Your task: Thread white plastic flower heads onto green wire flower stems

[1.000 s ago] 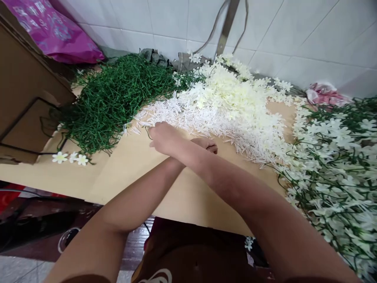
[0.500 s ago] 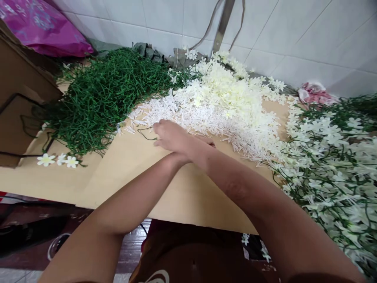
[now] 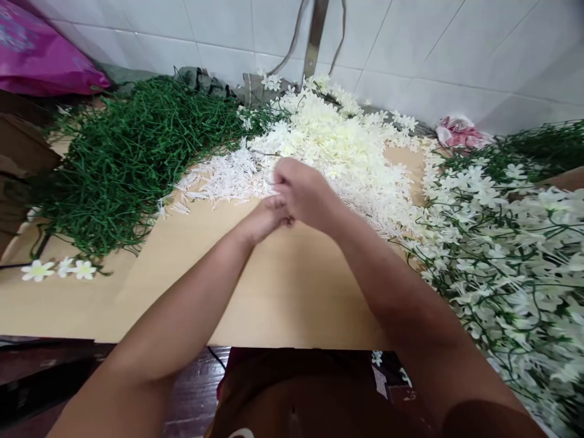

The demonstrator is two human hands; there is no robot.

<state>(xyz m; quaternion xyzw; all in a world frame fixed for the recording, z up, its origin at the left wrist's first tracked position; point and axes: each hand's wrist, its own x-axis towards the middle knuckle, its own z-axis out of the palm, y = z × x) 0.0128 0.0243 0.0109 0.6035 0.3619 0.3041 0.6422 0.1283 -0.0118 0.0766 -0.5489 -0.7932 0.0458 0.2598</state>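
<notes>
My right hand (image 3: 308, 193) is closed, with a thin green plastic stem (image 3: 264, 153) sticking out past its fingers to the left. Just below and touching it, my left hand (image 3: 269, 218) has its fingers curled together; whatever they pinch is hidden. Both hands are over the near edge of a heap of thin white stamen pieces (image 3: 219, 176). Behind them lies a pile of cream-white artificial flower heads (image 3: 337, 137). To the left spreads a large tangle of green stems (image 3: 137, 146).
Finished-looking flowers on stems (image 3: 515, 261) fill the right side. Several flowers (image 3: 39, 270) lie at the left on the cardboard surface (image 3: 182, 292). A purple bag (image 3: 45, 55), a brown box (image 3: 22, 164) and a pink-white plastic bag (image 3: 460, 131) stand near the tiled wall (image 3: 219, 24).
My right hand has swung back from the left with the stem. My left hand has come out from under the right forearm, so the arms no longer cross. The view has shifted rightward.
</notes>
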